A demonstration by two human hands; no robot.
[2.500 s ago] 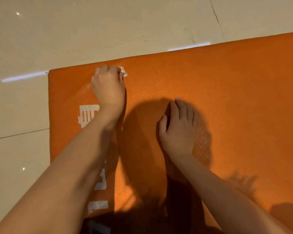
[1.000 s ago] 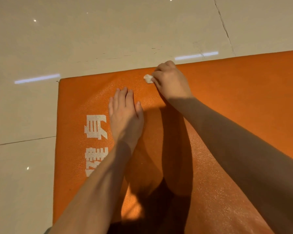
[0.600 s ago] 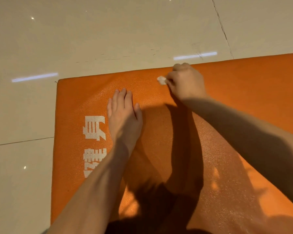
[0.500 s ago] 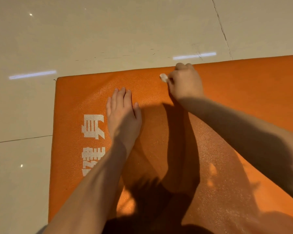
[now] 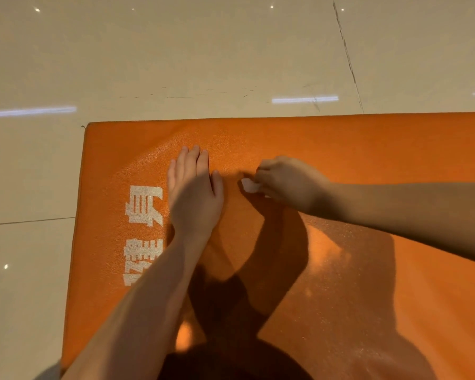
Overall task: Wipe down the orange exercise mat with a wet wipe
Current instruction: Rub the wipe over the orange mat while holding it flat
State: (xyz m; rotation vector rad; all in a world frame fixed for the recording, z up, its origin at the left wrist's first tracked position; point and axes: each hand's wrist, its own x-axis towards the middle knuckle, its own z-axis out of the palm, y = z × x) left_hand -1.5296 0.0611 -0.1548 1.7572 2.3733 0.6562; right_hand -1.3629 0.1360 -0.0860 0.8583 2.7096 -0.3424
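Note:
The orange exercise mat (image 5: pixel 368 160) lies on the floor and fills the lower right of the view; white printed characters (image 5: pixel 144 207) run along its left end. My left hand (image 5: pixel 194 193) rests flat on the mat with straight fingers, just right of the print. My right hand (image 5: pixel 288 182) grips a small crumpled white wet wipe (image 5: pixel 249 185) and presses it on the mat, a short way right of my left thumb. Only a corner of the wipe shows past my fingers.
Glossy beige floor tiles (image 5: pixel 203 50) surround the mat at the top and left, with grout lines and light reflections. The mat's far edge (image 5: pixel 258 119) and left edge (image 5: pixel 78 215) are in view. My shadow darkens the mat's near part.
My right hand has drawn the wipe back from the mat's far edge toward me and to the left, closer to my left hand. My left hand has stayed flat on the mat.

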